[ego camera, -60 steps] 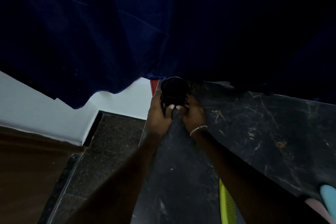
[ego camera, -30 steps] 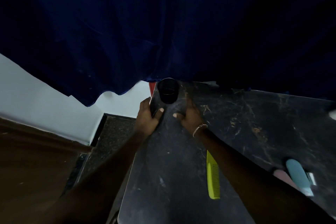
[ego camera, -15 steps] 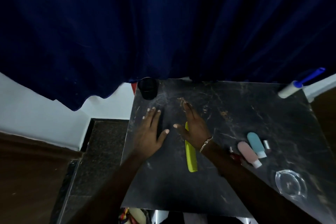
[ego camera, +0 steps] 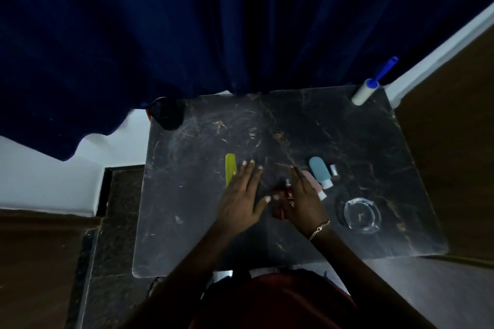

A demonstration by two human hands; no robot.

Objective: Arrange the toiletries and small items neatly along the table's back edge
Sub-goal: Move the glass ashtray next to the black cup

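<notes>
My left hand (ego camera: 240, 196) lies flat and open on the black marble table (ego camera: 192, 222), its fingers over the lower part of a yellow comb (ego camera: 230, 167). My right hand (ego camera: 303, 201) rests at mid-table with straight fingers. A small dark red bottle (ego camera: 286, 193) lies between its thumb and fingers. To the right lie a pink bottle (ego camera: 312, 180), partly hidden by that hand, a blue bottle (ego camera: 319, 171) and a small silver item (ego camera: 334, 169). A black cup (ego camera: 167, 116) stands in the back left corner.
A clear glass ashtray (ego camera: 361, 215) sits at the front right. A lint roller with a blue handle (ego camera: 367, 87) leans at the back right corner. A dark blue curtain (ego camera: 240, 21) hangs along the table's back edge. A dark floor lies to the left.
Both hands let go of the black cup in the back left corner and drew back to mid-table. The right hand then slid right from the comb to the red bottle.
</notes>
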